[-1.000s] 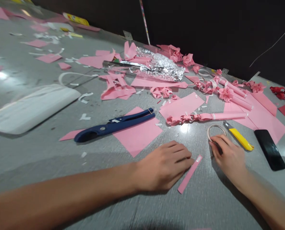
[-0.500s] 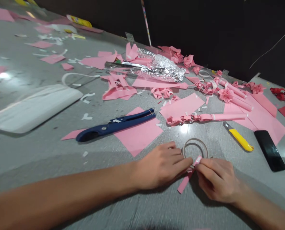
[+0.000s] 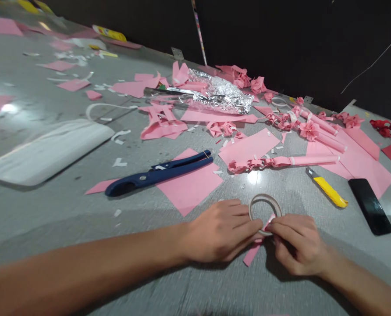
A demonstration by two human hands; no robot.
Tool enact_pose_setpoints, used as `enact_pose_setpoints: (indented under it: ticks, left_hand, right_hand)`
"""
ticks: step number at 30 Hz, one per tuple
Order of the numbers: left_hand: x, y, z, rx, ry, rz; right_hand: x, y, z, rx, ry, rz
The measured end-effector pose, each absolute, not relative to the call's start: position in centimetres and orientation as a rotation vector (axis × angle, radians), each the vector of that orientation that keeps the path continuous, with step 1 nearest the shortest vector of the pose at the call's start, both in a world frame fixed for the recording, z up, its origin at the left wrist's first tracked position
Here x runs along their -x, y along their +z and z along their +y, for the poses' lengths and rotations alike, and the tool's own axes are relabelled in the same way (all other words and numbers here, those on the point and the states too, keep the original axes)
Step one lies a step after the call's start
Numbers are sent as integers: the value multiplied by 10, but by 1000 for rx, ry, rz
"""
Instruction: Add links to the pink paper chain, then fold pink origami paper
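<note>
On a grey surface (image 3: 169, 292) before a black wall (image 3: 274, 35), both hands (image 3: 220, 230) (image 3: 297, 245) pinch a narrow ring (image 3: 274, 203).

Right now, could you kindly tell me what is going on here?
A person's left-hand grip and right-hand grip meet at a thin, pale, ring-shaped roll, fingers of both at its near edge. A narrow pink paper strip lies there too, partly visible through the roll's opening; whether the right fingers pinch it is hard to see. Beyond, a long dark-blue tool rests across a flat pink paper sheet; a yellow-handled cutter and flat black phone lie to the right.
</note>
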State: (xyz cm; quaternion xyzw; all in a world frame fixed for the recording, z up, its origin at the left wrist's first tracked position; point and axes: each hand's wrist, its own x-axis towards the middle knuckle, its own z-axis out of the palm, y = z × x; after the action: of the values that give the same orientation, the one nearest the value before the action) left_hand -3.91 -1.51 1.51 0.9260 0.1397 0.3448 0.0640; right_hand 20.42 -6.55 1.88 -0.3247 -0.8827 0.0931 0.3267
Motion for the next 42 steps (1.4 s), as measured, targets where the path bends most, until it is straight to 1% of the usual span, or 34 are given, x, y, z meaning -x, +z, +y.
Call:
enact_pose_setpoints:
  ticks: [6,10,14,19,24,29,31,38,42]
  left_hand:
    - [42,17,-13,-2504,1001,393]
    - [42,15,-15,-2696,988,502]
    - [40,16,-20,-2850,954,436]
    - [39,17,-19,-2659,978,449]
    - [41,14,-14,-2430,964,582]
    - [39,12,-15,-2719,958,520]
    - [39,12,-17,-2744,930,513]
    - [41,9,-16,-2533,929,654]
    - [41,10,-13,-2493,921,655]
  right_hand:
    - [-208,20,-65,781,300,-2222]
    - [-207,17,-65,783,224,-2298]
    - [-207,13,-65,789,154,-2369]
    - [-208,15,-65,817,193,-2345]
    - [-209,19,-63,835,198,-2298]
    - [-208,17,-63,844,127,-2342]
    - [-209,16,-64,837,117,-2357]
    - [-209,16,-63,827,215,-2308]
    - [-210,14,-62,823,273,-2244]
